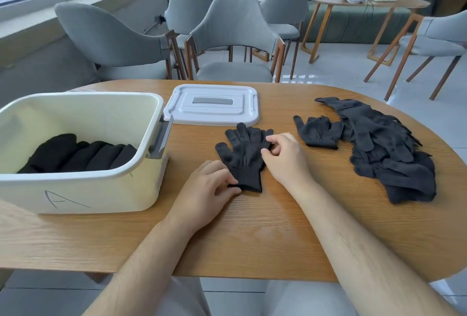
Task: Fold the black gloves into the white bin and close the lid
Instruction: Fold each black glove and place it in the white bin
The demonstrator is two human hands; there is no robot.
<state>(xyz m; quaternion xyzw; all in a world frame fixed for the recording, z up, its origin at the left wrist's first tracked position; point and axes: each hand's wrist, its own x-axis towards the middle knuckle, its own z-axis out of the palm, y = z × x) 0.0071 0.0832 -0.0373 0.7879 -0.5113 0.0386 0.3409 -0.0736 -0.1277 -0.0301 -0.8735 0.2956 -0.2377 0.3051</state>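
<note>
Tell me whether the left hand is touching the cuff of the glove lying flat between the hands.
Touching. The head view shows the left hand with fingertips and thumb pinching the cuff edge of the flat glove.

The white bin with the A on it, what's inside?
A row of folded black gloves lies along the bottom of the white bin. Its near wall covers their lower ends, so anything beneath or in front of them cannot be seen.
</note>
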